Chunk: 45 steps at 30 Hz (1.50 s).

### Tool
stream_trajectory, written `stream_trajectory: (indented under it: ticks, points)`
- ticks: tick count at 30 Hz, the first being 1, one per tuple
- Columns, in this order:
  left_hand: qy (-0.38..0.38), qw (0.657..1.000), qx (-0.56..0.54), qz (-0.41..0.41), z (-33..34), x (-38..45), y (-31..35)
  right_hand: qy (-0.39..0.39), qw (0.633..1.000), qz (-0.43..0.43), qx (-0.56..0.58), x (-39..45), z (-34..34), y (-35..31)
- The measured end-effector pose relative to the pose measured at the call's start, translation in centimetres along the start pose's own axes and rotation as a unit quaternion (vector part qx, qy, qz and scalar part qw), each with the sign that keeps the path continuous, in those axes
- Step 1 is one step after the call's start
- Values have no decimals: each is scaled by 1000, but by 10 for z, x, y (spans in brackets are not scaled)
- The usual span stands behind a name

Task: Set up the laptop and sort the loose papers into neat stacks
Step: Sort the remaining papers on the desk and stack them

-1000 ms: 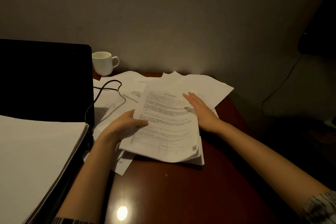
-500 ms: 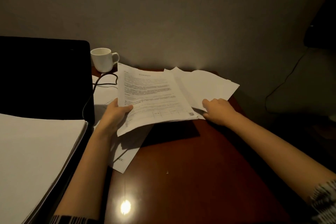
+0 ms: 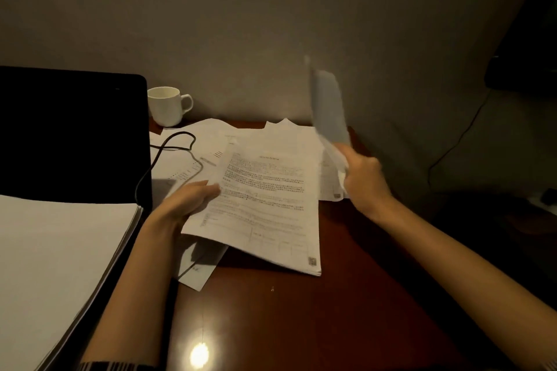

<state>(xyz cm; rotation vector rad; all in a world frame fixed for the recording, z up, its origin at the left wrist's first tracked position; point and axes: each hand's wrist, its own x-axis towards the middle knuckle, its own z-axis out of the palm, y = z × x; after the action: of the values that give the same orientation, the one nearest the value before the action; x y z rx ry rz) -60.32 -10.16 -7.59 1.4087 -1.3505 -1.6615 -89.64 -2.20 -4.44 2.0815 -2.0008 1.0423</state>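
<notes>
**Right hand lifted sheets off the pile**

Left hand (image 3: 188,200) gripped the printed stack (image 3: 265,205) by its left edge, just right of the laptop (image 3: 72,135), low over the desk (image 3: 301,325). Right hand (image 3: 363,181) pinched loose sheets (image 3: 328,108), swung upright since half a second ago. Paper's light, floppy; edge grips best.

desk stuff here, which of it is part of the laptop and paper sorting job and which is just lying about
Job: laptop; printed stack in left hand; sheets in right hand; loose papers; big white stack.
Lying about: mug; black cable.
</notes>
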Motion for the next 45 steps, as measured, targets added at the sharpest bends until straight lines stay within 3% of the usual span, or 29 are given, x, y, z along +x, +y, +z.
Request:
stream_trajectory:
  ticks: [3, 5, 8, 11, 13, 15, 17, 19, 21, 24, 27, 28, 30, 36, 40, 45]
  points:
    - [13, 993, -111, -29, 10, -8, 0, -34, 981, -183, -59, -28, 10, -12]
    - [11, 992, -128, -11, 10, -6, -2, -70, 962, -246, -101, -47, 24, -10]
    - [29, 990, -140, -12, 11, -2, -3, -97, 944, -284, -134, -65, 35, 0]
    - [54, 988, -140, 36, 15, 0, -1, -87, 939, -307, -128, -72, 34, 5]
    - [24, 998, -53, 31, 19, 0, -4, -120, 933, -304, -152, -72, 31, 4]
    - [41, 997, 57, 34, 19, 2, -9, -201, 937, -250, -136, -69, 25, 1]
    - [67, 995, 47, 63, 20, 2, -8, -299, 948, -107, -5, -63, 13, 0]
    - [97, 990, -6, 107, 22, -3, -3, -225, 955, 38, 192, -49, 9, 4]
    - [143, 977, -41, 151, 24, -6, 0, -82, 942, 224, 235, -22, 8, 17]
    - [177, 969, -21, 170, 19, -7, -1, -16, 881, 431, 194, 15, 11, 40]
    - [137, 983, -9, 123, 16, -2, -5, -23, 787, 529, 318, 43, 7, 46]
    - [125, 986, -5, 112, 17, -2, -6, -40, 759, 545, 353, 50, 5, 45]
    - [119, 988, 7, 102, 19, 1, -7, -95, 742, 559, 358, 60, 7, 41]
    - [110, 989, 8, 97, 21, 4, -5, -216, 815, 501, 194, 68, 28, 29]
    - [93, 991, -1, 94, 19, 6, -5, -214, 832, 480, 180, 77, 37, 28]
    - [74, 993, 25, 94, 21, 4, -5, -144, 875, 450, 107, 80, 54, 37]
